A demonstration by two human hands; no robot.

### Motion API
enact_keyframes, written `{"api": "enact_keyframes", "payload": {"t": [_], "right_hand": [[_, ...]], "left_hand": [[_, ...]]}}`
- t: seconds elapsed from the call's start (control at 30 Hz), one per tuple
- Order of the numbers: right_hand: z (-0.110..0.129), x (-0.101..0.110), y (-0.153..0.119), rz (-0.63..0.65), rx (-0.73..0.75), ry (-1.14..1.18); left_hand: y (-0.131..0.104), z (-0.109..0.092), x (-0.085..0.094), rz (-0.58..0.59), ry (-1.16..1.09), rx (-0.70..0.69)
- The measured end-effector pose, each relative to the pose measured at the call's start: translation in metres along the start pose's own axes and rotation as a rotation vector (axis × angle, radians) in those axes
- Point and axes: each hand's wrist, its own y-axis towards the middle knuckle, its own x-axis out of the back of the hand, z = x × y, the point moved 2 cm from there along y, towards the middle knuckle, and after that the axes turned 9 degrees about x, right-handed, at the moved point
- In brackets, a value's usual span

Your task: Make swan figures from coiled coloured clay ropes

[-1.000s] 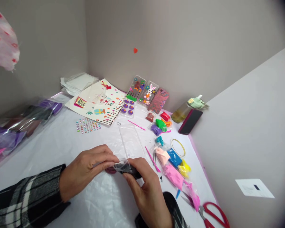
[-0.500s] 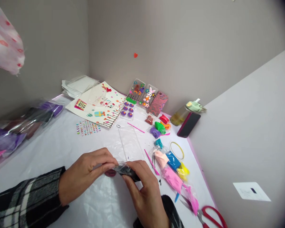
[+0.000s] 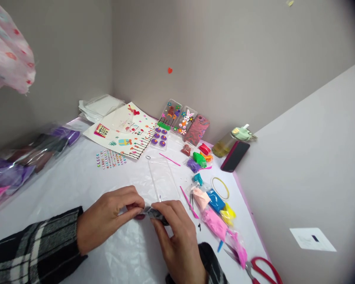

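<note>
Between both hands is a small clear packet of black clay [image 3: 156, 213]. My right hand [image 3: 179, 232] grips its dark body between thumb and fingers. My left hand [image 3: 111, 219] is closed on the packet's transparent end, thumb against bent fingers. Dark reddish fingernails show under the left fingers. Just beyond the hands lies a clear phone case [image 3: 165, 179], flat on the white plastic sheet [image 3: 121, 252]. Pink plastic sticks [image 3: 189, 203] lie to the right of the case.
Clay packets, including a pink one [image 3: 214, 222], line the right side. Red-handled scissors [image 3: 264, 270], a phone [image 3: 236, 156] and a bottle [image 3: 225, 146] are at the right edge. Decorated cases [image 3: 187, 120], a sticker sheet [image 3: 109, 159] and a drawing [image 3: 115, 136] lie behind.
My fingers have shifted slightly on the packet. The left fingers are more curled around its end, and less of the black clay shows between the hands.
</note>
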Motion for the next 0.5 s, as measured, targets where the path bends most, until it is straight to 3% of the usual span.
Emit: {"api": "enact_keyframes", "payload": {"t": [0.17,0.37,0.5], "right_hand": [[0.002,0.001,0.002,-0.01,-0.033,0.026],[-0.007,0.01,-0.001,-0.132,-0.067,0.013],[-0.027,0.015,-0.008,-0.147,-0.155,-0.131]], "left_hand": [[0.002,-0.008,0.0,-0.051,-0.079,0.086],[0.006,-0.002,0.004,0.125,-0.665,0.379],[0.003,0.002,0.004,0.112,-0.949,0.435]]}}
